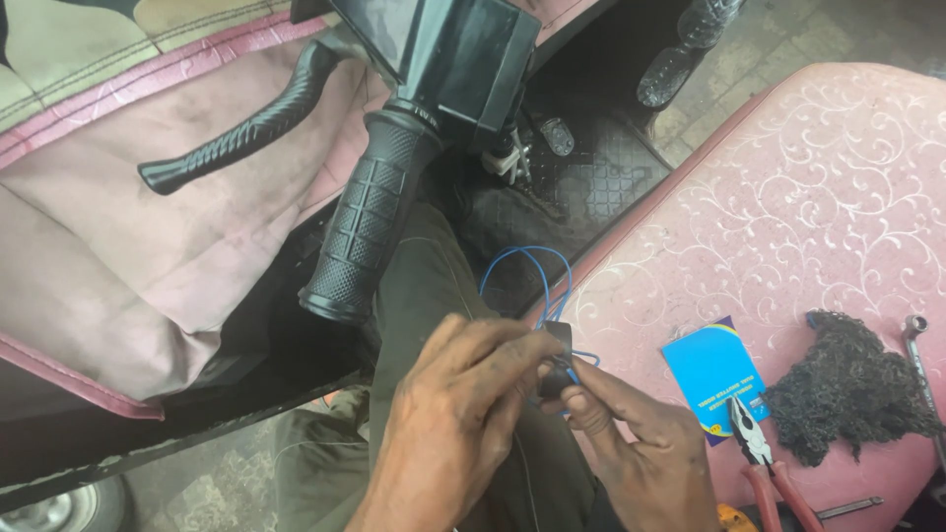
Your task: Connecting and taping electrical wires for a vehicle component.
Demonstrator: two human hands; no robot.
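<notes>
Pinching a small black part (558, 357) between them, the left hand (455, 414) and right hand (641, 448) meet fingertip to fingertip, both clamped on it; its thin blue wire (537, 271) loops up and away from the part toward the black handlebar grip (367, 222), with the left hand lying nearer that grip. Right of the part, on the pink patterned seat (808, 197), lie a blue card (711, 372), red-handled pliers (764, 463) and a dark wad of fibre (847, 389).
</notes>
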